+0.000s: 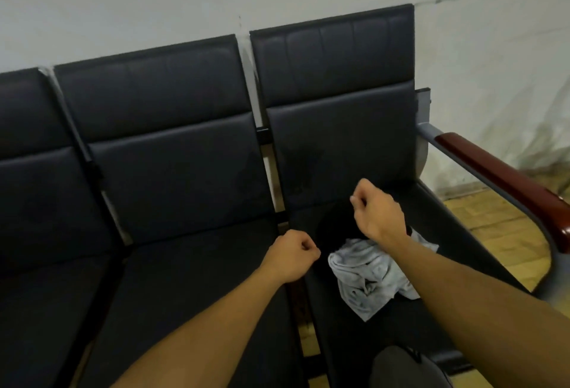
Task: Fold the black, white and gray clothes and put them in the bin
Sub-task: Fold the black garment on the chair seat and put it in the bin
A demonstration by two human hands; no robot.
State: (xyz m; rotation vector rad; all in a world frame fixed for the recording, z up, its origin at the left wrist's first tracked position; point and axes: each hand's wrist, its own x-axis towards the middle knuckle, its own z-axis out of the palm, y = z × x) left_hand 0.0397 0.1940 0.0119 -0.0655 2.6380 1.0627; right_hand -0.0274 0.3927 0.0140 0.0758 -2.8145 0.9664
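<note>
A black garment (pixel 336 224) lies bunched on the right-hand seat, hard to tell apart from the dark cushion. My right hand (pixel 377 213) is curled at its far edge and pinches the black cloth. At the garment's near-left edge, by the gap between the seats, my left hand (pixel 293 256) is curled too and grips it. A crumpled light gray-and-white garment (pixel 373 276) sits just in front of the black one, partly under my right forearm. No bin is in view.
The clothes lie on a dark padded three-seat bench (pixel 172 177) against a white wall. A red-brown wooden armrest (pixel 505 184) closes the right end, with wooden floor (pixel 493 233) beyond. A gray rounded shape (pixel 401 366) sits at the bottom edge.
</note>
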